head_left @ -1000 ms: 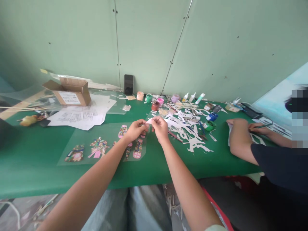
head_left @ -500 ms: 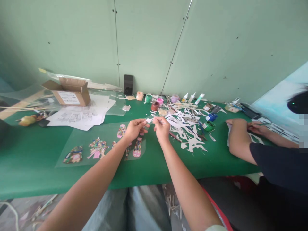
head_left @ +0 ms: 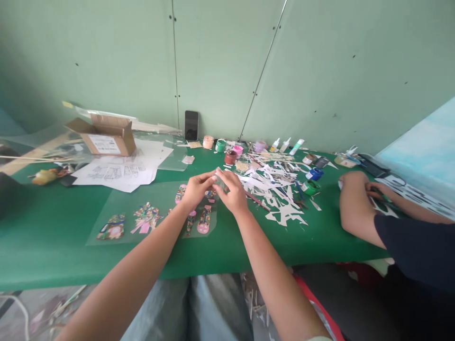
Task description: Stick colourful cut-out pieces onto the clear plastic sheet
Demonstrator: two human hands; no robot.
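Observation:
Over the middle of the green table, my left hand (head_left: 198, 189) and my right hand (head_left: 232, 192) meet at the fingertips. The fingers of both are bent in a pinch, and whatever lies between them is hidden or too small to make out. Below them lies a clear plastic sheet (head_left: 142, 187) with patterned, pink-edged cutouts on it. One long cutout (head_left: 204, 219) rests just beneath my hands, a rounder one (head_left: 112, 227) at the left. Between these sits a small pile of colourful scraps (head_left: 146, 218). White paper offcuts (head_left: 284, 208) spread to the right of my right hand.
Paint jars, including a dark red one (head_left: 231, 157), and glue bottles (head_left: 285, 145) stand behind the offcuts. A phone (head_left: 191, 125) leans on the wall. Printed sheets (head_left: 142, 177) and an open cardboard box (head_left: 106, 139) are at left. A co-worker's arm (head_left: 355, 203) rests at right.
My hands have come together, with the right hand moving left and turning over. The small white paper piece seen between them before is now out of sight. The co-worker's hands have shifted slightly.

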